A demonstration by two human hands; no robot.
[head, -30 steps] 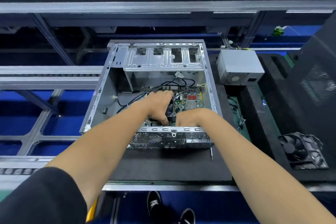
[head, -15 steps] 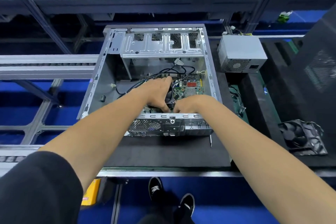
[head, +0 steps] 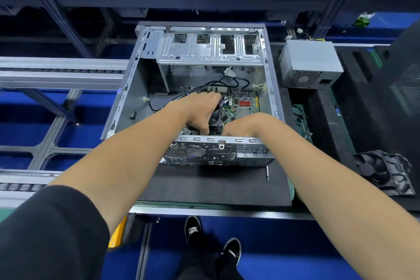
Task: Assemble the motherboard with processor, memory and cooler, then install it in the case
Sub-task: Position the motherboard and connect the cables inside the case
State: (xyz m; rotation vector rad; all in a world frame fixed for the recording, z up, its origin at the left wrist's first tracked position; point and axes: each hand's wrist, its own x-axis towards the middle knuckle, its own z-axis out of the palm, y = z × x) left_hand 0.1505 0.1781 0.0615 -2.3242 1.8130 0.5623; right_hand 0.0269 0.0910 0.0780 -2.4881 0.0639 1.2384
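Observation:
The open metal case lies on a black mat, and the green motherboard sits inside it. A black cooler with a fan stands on the board between my hands. My left hand reaches over the cooler's left side, its fingers curled down around it. At the cooler's near right corner, just behind the case's rear wall, my right hand is bent down. That rim hides its fingertips.
Black cables loop over the board below the drive cage. A grey power supply stands to the right of the case. A loose black fan lies at the far right, and a screwdriver lies on the mat.
Both hands have stayed at the cooler with only small shifts of the fingers. The case sits a little higher in view because my head has moved.

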